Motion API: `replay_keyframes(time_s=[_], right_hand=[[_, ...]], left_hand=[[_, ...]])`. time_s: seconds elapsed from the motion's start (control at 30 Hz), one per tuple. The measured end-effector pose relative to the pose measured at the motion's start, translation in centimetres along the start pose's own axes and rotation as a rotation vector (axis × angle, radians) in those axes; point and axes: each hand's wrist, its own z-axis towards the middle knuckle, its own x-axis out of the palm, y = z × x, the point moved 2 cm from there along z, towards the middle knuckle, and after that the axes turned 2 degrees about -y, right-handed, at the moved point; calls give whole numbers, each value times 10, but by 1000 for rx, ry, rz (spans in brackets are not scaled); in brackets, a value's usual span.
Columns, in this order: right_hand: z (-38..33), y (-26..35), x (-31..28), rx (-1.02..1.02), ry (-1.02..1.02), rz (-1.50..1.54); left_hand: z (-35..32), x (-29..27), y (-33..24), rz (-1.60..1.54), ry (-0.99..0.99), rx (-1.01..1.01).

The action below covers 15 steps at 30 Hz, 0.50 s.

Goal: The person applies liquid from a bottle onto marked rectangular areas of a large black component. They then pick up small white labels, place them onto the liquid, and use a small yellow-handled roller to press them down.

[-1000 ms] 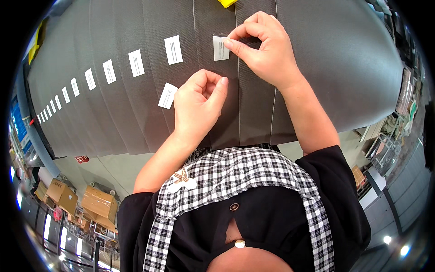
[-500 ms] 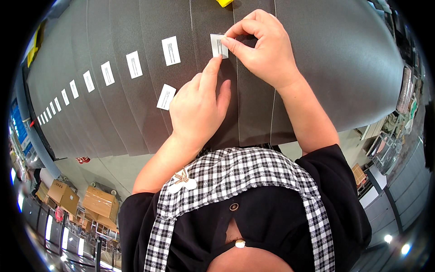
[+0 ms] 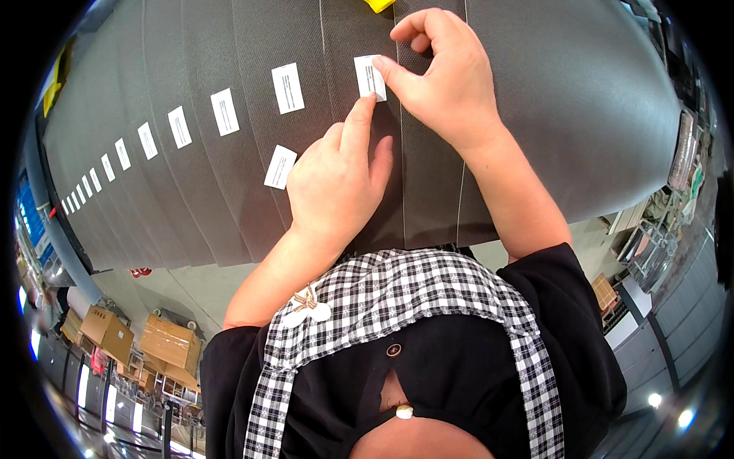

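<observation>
A small white label (image 3: 366,77) with dark print lies on dark grey textured sheets (image 3: 550,115). The index fingertip of my left hand (image 3: 329,187) rests on its lower edge; that hand's thumb is spread away and its other fingers bend under. My right hand (image 3: 455,92) touches the label's upper right corner with the thumb, while its fingers curve in the air, apart from the thumb and with nothing between them. Beside my left hand lies another white label (image 3: 280,167), slightly tilted and partly covered by the hand.
Overlapping sheet edges run across the surface, with a row of white labels (image 3: 225,112) stretching to the far left. A yellow object (image 3: 379,4) shows at the far edge. Cardboard boxes (image 3: 170,348) stand on the floor at lower left, and shelving with goods (image 3: 650,245) is at right.
My right index finger has lifted off the label and moved away from the thumb, which now lies on the corner. The left hand has hardly moved.
</observation>
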Motion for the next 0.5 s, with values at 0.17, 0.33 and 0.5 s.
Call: replay_keyframes(time_s=[0.17, 0.33, 0.5], right_hand=[[40, 6, -8, -113, -122, -95], [74, 5, 20, -102, 178, -298], [89, 13, 15, 339, 400, -122]], left_hand=[[-2, -4, 1, -61, 4, -25], [-13, -7, 6, -92, -10, 29], [-41, -10, 15, -140, -92, 129]])
